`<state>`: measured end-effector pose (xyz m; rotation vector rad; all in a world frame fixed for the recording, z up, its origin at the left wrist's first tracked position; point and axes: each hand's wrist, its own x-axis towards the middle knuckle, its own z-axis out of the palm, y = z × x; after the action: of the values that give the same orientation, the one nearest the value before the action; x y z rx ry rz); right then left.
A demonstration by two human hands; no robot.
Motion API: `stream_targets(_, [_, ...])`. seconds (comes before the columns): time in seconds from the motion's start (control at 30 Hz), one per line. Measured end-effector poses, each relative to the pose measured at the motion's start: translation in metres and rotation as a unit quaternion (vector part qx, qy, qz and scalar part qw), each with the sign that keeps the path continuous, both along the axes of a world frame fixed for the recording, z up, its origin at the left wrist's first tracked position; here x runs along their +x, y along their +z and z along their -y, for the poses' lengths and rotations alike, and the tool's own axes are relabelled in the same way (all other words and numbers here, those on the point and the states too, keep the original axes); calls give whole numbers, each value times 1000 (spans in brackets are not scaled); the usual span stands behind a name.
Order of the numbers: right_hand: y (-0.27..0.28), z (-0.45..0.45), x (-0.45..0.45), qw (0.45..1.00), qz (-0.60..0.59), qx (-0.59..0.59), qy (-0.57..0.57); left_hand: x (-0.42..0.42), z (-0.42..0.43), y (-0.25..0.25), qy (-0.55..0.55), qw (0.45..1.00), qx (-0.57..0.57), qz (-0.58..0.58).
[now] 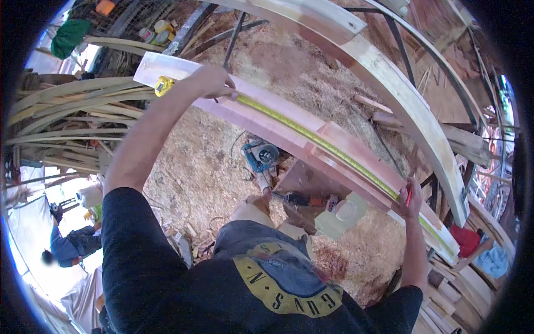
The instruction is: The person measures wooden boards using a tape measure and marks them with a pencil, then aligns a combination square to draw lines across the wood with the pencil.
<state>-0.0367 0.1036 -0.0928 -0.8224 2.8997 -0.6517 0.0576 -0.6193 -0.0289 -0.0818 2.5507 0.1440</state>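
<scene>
A long pale wooden board runs slantwise in front of me. The yellow tape measure is stretched along it, with its case near the board's left end. My left hand has its fingers closed at the tape's edge, a little right of the case; a small dark tip shows below the fingers. Farther right, my right hand pinches a red pencil at the board's far edge, beside the tape. The blade continues past this hand toward the board's right end.
A blue power tool stands on the shavings-covered floor below the board. Another tool lies nearer my legs. A large curved beam arches beyond the board. Curved timber strips are stacked at left; a person is behind them.
</scene>
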Motion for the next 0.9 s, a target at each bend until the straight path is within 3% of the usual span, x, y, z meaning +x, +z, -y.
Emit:
stream_targets(0.53, [4,4,1,1000,16,-22,11,-4,-14,-4,-64,992,-103,19])
stream_targets(0.73, [4,1,-1,995,-83,41,41,-12,-18,-1,-63,990,-110,62])
stream_targets(0.83, [-2,-3,5,998,-63,-5,-20,-13,-19,1,-71,989,-116,64])
stream_targets(0.9, [8,-1,6,988,-140,9,-57,-15,-23,3,-59,987,-124,80])
